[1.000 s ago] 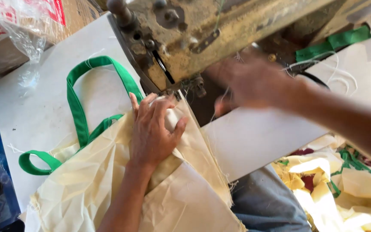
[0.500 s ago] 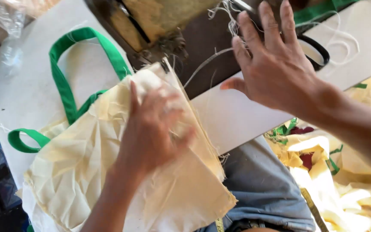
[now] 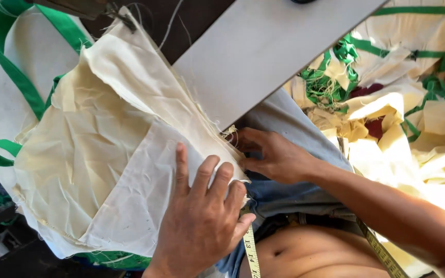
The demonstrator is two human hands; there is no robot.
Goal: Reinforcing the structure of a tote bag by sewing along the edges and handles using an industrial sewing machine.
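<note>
cream-coloured woven fabric panels [image 3: 104, 149], stacked and creased, are spread over the edge of the pale grey surface [image 3: 269, 49] and over the lap, with their frayed right edge running diagonally from the top of the view down toward the middle. the left hand [image 3: 199, 221] is laid flat on the lower right corner of the top panel, fingers spread and extended, pressing rather than gripping. the right hand [image 3: 271, 154] is placed just beside that frayed edge, its fingers curled under the stack; whether the cloth is actually pinched there cannot be told, since the fingertips are hidden beneath the fabric. green webbing handles [image 3: 14, 72] are seen looping out from under the panels at the left, one arching up over the surface and one curling at the left edge. a yellow measuring tape [image 3: 251, 252] is seen hanging below the left hand, and another stretch of it is crossed by the right forearm. blue denim trousers [image 3: 284, 195] are visible beneath both hands. a loose heap of cream fabric pieces with green straps [image 3: 403, 103] is lying well apart at the right, in bright light. part of a dark sewing machine [image 3: 78, 6] is seen at the top edge, touching the upper tip of the panels.
</note>
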